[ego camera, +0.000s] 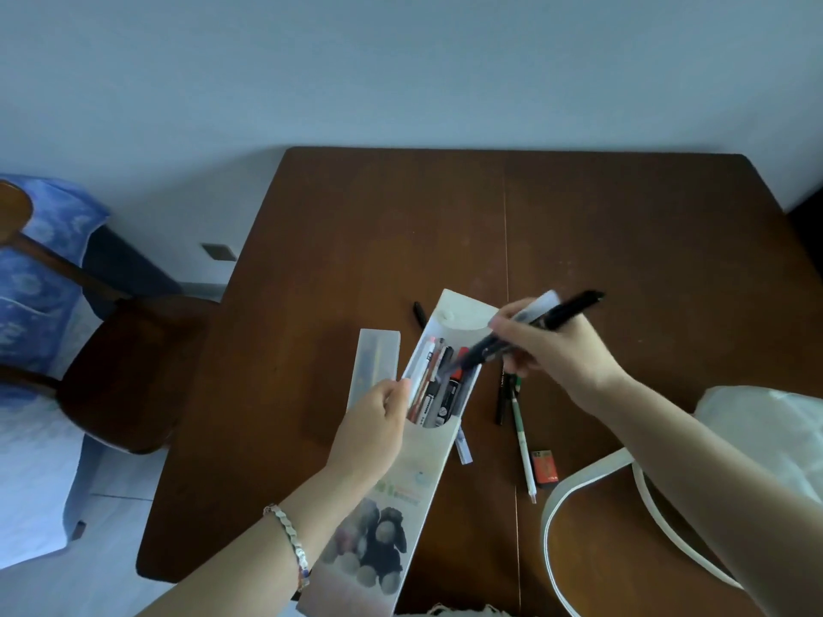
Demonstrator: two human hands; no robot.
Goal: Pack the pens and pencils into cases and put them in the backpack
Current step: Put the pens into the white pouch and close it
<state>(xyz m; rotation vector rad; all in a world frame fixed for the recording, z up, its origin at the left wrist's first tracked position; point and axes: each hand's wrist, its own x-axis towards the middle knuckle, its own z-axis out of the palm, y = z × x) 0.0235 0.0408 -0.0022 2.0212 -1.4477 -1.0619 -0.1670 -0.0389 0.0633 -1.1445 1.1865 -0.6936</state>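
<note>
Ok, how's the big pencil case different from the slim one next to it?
The big pencil case is open, flap back, pens showing, with the left hand gripping its edge; the slim case lies flat on the table. The big one is longer and wider, with a printed picture; the slim one is plain and frosted. Both are pale, side by side.

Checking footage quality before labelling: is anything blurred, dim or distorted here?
Head view: dim, bluish light overall; the pens in the right hand smear with motion blur; the edges of the table bow slightly from the wide-angle lens; the pencil case print looks soft.
</note>
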